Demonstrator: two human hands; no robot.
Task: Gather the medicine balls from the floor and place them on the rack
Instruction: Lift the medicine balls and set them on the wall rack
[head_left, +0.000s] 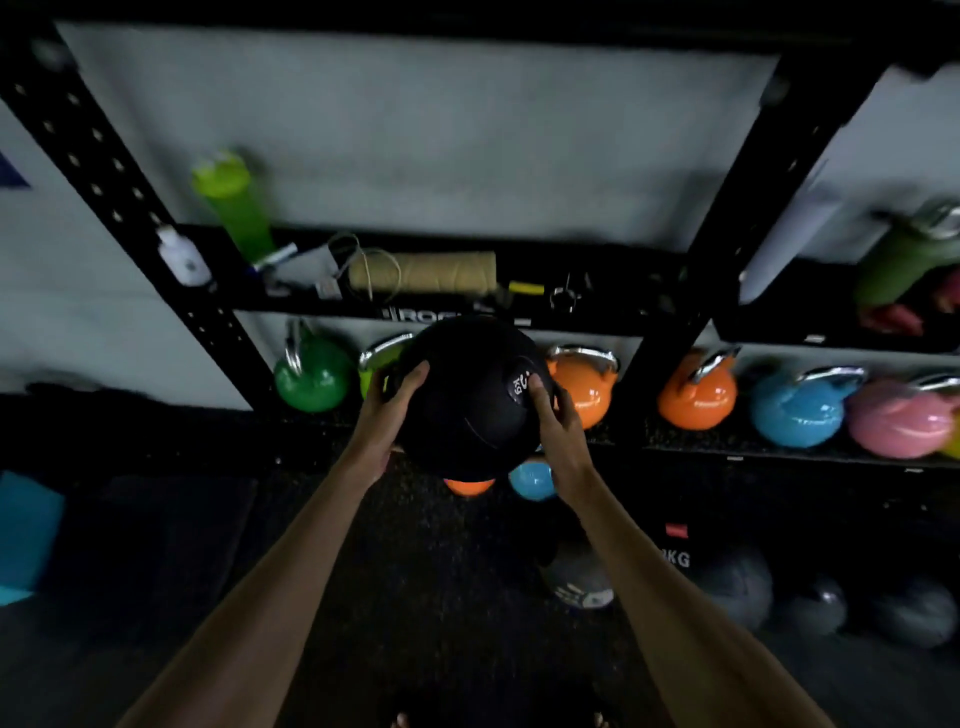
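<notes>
Step in hand, by the look of it: carrying, with placing not yet done. Black medicine ball (467, 410) held in the air in front of the rack (670, 338), level with the rack's kettlebell shelf and hiding part of that row. Gripped from both sides: left hand (387, 410) on one flank, right hand (558, 431) on the other, beside the white weight label. Fingers (415, 376) of the left spread and curved over the rubber; those of the right likewise wrapped, tips on the label. Both arms stretched forward and nearly straight, forearms converging toward the rack.

Next, probably: finding a free spot on the rack. None plain at ball height, with a green kettlebell (311, 382) toward the rack's left post, an orange kettlebell (587, 389) toward its middle post, and the shelf above taken up with small clutter. Likely calls for lowering toward a lower tier, keeping both palms squeezed inward, then easing off only once seated. Low by the rack's right-hand bay, several dim grey balls (737, 587); on the floor or on the bottom tier, cannot tell. Risk: rolling off an open edge if released early.
</notes>
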